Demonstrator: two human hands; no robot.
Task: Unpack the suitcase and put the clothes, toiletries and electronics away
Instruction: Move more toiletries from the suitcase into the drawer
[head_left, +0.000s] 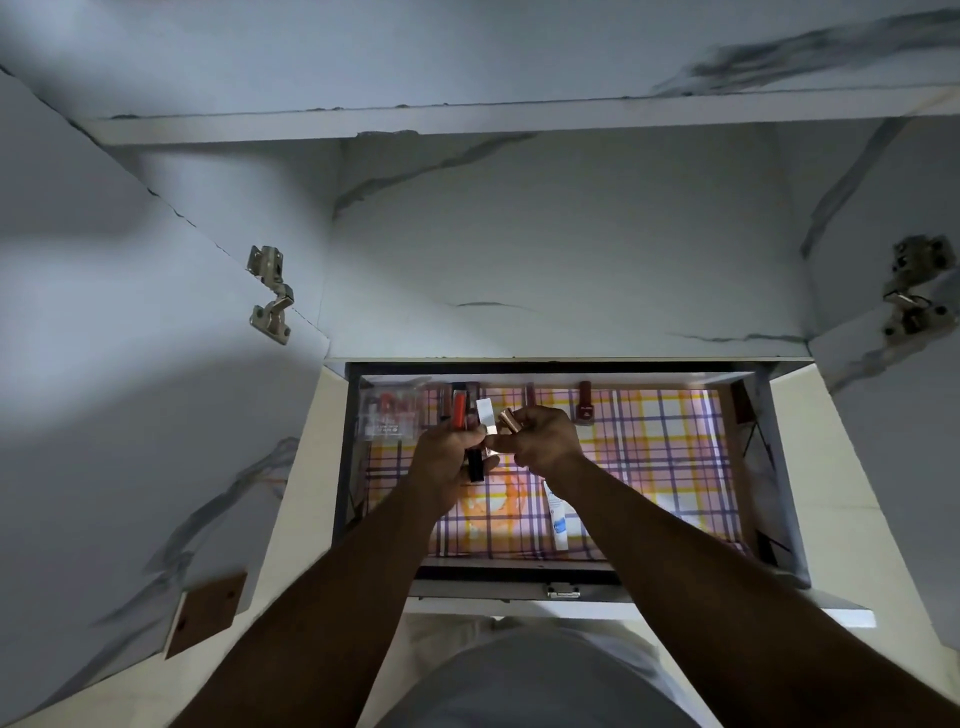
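At frame centre, your left hand (447, 457) grips several cosmetic tubes (470, 431) as stock; your right hand (540, 441) pinches one gold tube (508, 420) for placing in the drawer (675, 467).

Marble-look cabinet doors (130, 364) w/ hinges (270, 293) (both sides), shelf (519, 117) above.

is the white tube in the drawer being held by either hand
No, the white tube lies on the drawer's plaid liner under the right forearm, while both hands hold small cosmetics farther back.

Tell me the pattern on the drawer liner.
Plaid drawer liner: purple, pink and yellow stripes on white; head view.
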